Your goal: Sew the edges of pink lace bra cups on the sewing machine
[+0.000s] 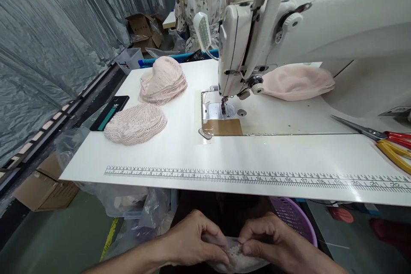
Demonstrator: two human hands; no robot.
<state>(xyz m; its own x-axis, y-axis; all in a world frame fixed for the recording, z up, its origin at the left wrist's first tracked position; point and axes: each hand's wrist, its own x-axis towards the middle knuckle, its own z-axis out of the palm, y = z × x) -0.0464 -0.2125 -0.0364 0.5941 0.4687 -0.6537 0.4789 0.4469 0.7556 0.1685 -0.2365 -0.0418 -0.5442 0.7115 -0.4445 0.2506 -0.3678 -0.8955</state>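
Over my lap, below the table's front edge, my left hand [201, 242] and my right hand [269, 239] pinch a pale piece of lacy, sheer fabric [239, 259] between thumbs and fingers. Its lower part runs out of view. Above the hands stands a white sewing machine [236, 47], its needle and presser foot [224, 105] over the metal plate with no fabric under them. Left of it on the table lie a stack of pink fabric pieces [163, 79] and a stack of lace pieces [136, 123]. A pink fabric piece [298, 81] rests under the machine arm.
Red and yellow scissors [379, 135] lie at the table's right. A dark phone-like object [111, 113] sits beside the lace. A printed ruler [257, 177] runs along the front edge. A purple basket [293, 218] is below. Behind the machine is a person in a floral top [205, 4].
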